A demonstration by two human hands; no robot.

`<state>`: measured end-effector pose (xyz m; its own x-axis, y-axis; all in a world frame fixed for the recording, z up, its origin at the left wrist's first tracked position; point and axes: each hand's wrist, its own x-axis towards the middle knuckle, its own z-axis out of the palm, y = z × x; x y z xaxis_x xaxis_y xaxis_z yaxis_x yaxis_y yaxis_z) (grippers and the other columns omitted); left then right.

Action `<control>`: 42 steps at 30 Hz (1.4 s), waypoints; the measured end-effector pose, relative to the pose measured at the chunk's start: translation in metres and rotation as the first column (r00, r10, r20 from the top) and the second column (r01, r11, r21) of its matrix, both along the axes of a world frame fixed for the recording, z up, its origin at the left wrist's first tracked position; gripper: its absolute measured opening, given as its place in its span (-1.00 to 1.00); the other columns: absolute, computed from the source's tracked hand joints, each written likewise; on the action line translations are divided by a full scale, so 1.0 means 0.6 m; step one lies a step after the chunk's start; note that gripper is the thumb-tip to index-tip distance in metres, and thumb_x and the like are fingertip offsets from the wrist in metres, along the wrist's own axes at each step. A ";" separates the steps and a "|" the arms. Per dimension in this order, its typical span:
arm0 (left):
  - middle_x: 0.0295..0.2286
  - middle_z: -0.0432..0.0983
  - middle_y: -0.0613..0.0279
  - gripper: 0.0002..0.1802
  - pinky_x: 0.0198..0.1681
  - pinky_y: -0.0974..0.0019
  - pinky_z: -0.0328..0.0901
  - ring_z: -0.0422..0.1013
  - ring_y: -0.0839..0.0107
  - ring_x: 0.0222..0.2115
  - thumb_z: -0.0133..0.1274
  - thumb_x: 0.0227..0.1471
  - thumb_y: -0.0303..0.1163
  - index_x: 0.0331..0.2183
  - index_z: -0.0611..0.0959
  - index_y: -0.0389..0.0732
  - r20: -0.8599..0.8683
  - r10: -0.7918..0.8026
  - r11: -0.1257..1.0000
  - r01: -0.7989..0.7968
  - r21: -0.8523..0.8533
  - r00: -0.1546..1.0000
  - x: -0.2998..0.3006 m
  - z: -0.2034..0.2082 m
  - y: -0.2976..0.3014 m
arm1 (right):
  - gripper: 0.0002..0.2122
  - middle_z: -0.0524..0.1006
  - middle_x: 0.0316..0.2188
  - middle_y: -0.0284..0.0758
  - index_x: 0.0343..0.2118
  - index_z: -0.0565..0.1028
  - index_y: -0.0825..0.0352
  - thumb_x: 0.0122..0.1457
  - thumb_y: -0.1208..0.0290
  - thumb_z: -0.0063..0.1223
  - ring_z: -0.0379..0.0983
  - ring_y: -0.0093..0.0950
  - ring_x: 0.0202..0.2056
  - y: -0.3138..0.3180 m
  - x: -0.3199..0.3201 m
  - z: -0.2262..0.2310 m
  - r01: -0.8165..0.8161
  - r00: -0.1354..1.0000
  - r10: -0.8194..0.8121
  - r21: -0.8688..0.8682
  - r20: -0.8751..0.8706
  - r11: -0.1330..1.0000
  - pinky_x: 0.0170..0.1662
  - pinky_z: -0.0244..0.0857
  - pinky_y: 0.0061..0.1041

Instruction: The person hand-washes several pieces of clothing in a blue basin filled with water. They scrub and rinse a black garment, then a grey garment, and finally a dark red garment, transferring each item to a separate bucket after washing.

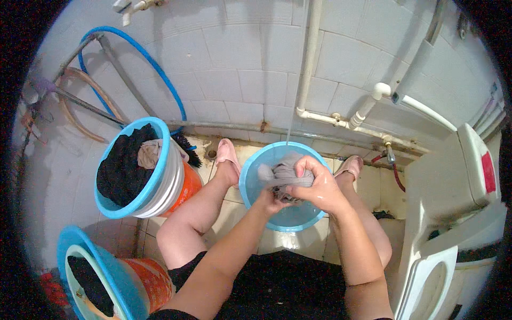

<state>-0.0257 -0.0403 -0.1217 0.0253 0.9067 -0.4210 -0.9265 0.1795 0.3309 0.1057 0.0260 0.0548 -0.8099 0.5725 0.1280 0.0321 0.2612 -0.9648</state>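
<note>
A bunched grey cloth (288, 172) is held over the light blue basin (247, 184) on the floor between my feet. My right hand (321, 188) grips the cloth from the right, its fingers curled over the top and its thumb in front. From below left my left hand (272, 203) holds the same cloth, its fingers partly hidden beneath it. A thin stream of water (289, 128) falls from above into the basin behind the cloth. Water lies in the basin, and my right hand is wet.
Left of me, a blue basin (164, 152) of dark clothes sits on an orange and white bucket (184, 184). Nearer stands another bucket (152, 280) with stacked basins. A white toilet (437, 282) is at right. Pipes (311, 64) and a blue hose (154, 64) line the wall.
</note>
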 end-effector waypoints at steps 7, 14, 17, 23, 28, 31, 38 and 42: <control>-0.06 0.35 0.10 -0.50 -0.02 -0.03 0.24 0.31 0.12 -0.06 -0.24 0.10 -0.09 -0.02 0.38 -0.21 0.155 0.136 0.964 -0.166 0.206 0.979 -0.036 0.121 0.015 | -0.38 0.35 -0.13 -0.24 0.05 0.19 0.22 -0.11 0.43 0.23 0.30 -0.44 -0.12 0.015 0.040 0.030 0.215 0.830 -0.407 -0.455 -0.381 0.864 -0.04 0.22 -0.45; -0.06 0.38 0.13 -0.41 0.06 -0.01 0.14 0.30 0.17 -0.04 -0.35 0.09 0.03 -0.06 0.45 -0.19 -0.186 0.125 0.983 -0.147 -0.114 0.975 0.041 0.331 0.014 | -0.33 0.25 0.07 -0.23 0.13 0.15 0.19 0.02 -0.08 0.03 0.19 -0.25 0.07 0.044 0.061 -0.165 0.279 0.865 -0.496 -0.745 -0.080 0.606 0.07 0.12 -0.36; -0.07 0.39 0.14 -0.44 0.06 0.01 0.15 0.30 0.19 -0.04 -0.35 0.10 0.00 -0.07 0.46 -0.19 -0.116 0.205 0.977 -0.209 -0.026 0.972 0.036 0.326 0.000 | -0.34 0.24 0.12 -0.30 0.10 0.22 0.23 0.04 -0.17 -0.08 0.17 -0.29 0.10 -0.005 0.035 -0.118 -0.354 0.793 -0.364 -0.856 -0.489 0.377 0.11 0.10 -0.31; -0.02 0.33 0.15 -0.38 0.09 -0.02 0.10 0.26 0.22 0.00 -0.35 0.10 0.12 -0.01 0.40 -0.13 -0.104 0.019 0.999 -0.014 0.043 0.994 -0.030 0.177 -0.009 | -0.54 0.41 -0.06 -0.26 -0.03 0.34 0.31 0.09 0.11 0.04 0.34 -0.35 -0.04 0.034 0.013 -0.061 -0.152 0.750 -0.489 -0.836 -0.446 0.528 0.05 0.20 -0.30; 0.07 0.19 0.15 -0.06 0.12 0.02 0.06 0.18 0.20 0.07 -0.32 -0.10 0.41 0.10 0.25 -0.13 -0.060 -0.047 0.987 0.056 0.150 0.997 0.012 0.217 -0.058 | -0.62 0.46 -0.14 -0.26 -0.09 0.37 0.37 0.07 0.28 0.07 0.40 -0.37 -0.13 -0.010 -0.010 -0.036 0.041 0.748 -0.453 -0.647 -0.484 0.761 -0.03 0.28 -0.36; 0.05 0.24 0.16 -0.19 0.09 0.10 0.12 0.22 0.21 0.03 -0.12 -0.05 0.26 0.06 0.31 -0.16 -0.028 0.179 0.947 -0.165 0.277 0.983 0.007 0.213 -0.038 | -0.62 0.42 -0.08 -0.23 -0.07 0.35 0.37 0.12 0.23 -0.01 0.35 -0.31 -0.06 -0.050 -0.012 -0.030 -0.127 0.736 -0.483 -0.797 -0.474 0.590 0.03 0.22 -0.31; -0.23 0.44 0.19 -0.51 -0.10 0.26 0.25 0.37 0.36 -0.23 0.04 -0.09 -0.23 -0.10 0.45 -0.26 -0.579 0.383 0.924 -0.286 0.256 0.720 -0.007 0.270 -0.018 | -0.54 0.39 -0.03 -0.23 -0.02 0.34 0.32 0.18 0.04 -0.26 0.32 -0.25 -0.02 -0.056 -0.011 -0.029 -0.234 0.818 -0.447 -0.919 -0.362 0.316 0.05 0.18 -0.20; -0.34 0.47 0.23 -0.60 -0.20 0.36 0.28 0.37 0.44 -0.32 0.02 -0.14 -0.37 -0.18 0.49 -0.29 -0.785 0.342 0.939 -0.207 0.274 0.517 -0.008 0.266 -0.010 | -0.54 0.40 -0.04 -0.21 -0.05 0.37 0.31 0.17 0.05 -0.31 0.34 -0.23 -0.03 -0.020 -0.009 -0.062 -0.256 0.931 -0.224 -0.953 -0.289 0.164 0.02 0.22 -0.14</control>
